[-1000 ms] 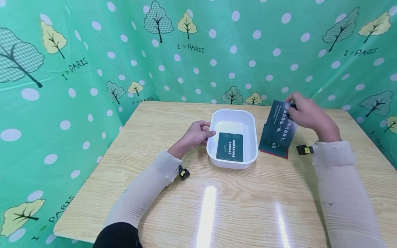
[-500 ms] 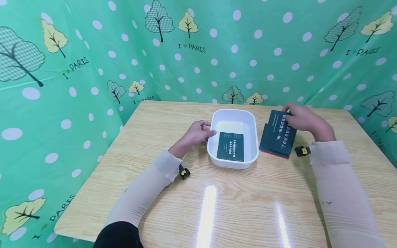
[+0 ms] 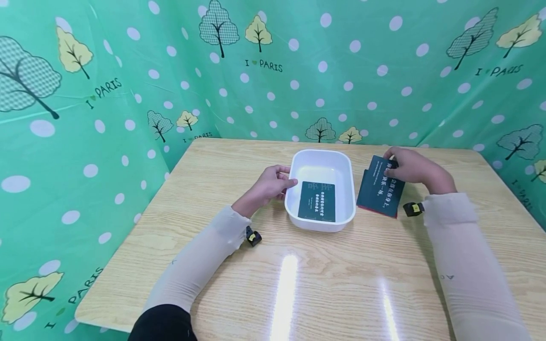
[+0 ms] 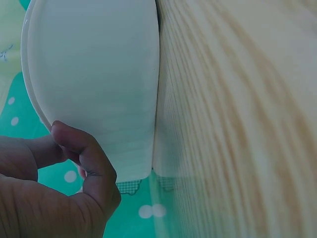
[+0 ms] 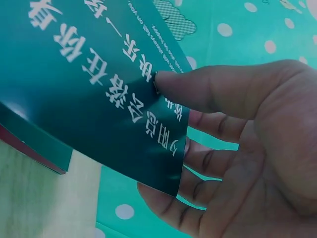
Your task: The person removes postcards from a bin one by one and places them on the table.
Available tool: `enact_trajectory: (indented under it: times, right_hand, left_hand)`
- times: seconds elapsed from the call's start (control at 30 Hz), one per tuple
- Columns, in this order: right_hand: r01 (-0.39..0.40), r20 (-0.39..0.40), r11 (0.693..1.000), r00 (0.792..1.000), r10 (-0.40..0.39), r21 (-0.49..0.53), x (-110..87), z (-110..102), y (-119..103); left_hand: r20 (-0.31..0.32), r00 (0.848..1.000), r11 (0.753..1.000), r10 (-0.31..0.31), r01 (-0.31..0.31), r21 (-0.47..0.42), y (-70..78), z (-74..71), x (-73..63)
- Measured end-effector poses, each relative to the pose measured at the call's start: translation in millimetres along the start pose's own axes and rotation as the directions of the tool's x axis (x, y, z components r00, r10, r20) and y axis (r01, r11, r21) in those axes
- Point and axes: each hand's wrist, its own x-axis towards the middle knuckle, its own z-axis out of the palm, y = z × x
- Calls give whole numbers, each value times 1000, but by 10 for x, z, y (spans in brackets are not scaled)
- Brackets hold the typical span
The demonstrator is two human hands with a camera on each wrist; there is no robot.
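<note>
1. Left hand [image 3: 268,183]: thumb over the rim, fingers behind the wall; pinches the left side of the white tub.
2. White tub [image 3: 315,168]: rectangular, rounded corners, standing upright on the wooden table [image 3: 230,161].
3. Inner card [image 3: 317,201]: dark green, white characters; lies flat on the tub's floor, toward the near end.
4. Right hand [image 3: 413,166]: thumb on the printed face, fingers behind; clamped on the held card at its far right corner.
5. Held card [image 3: 385,189]: dark green, white lettering; right of the tub, tilted over the red-edged pile [image 5: 44,146]. Contact between their near edges appears likely but is hard to confirm.
6. Backdrop: green dotted cloth [image 3: 273,109], tree prints, "I PARIS" lettering.
</note>
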Motion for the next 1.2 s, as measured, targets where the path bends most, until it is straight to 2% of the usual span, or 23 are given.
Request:
enact_trajectory:
  times: [0.73, 1.2]
  right_hand:
    - [-54, 49, 994, 997, 58, -91, 193, 292, 91]
    - [-85, 75, 988, 993, 95, -132, 216, 360, 62]
  left_hand:
    - [-9, 1000, 1000, 5, -5, 1, -43, 1, 57]
    - [-10, 1000, 1000, 19, -19, 6, -56, 4, 67]
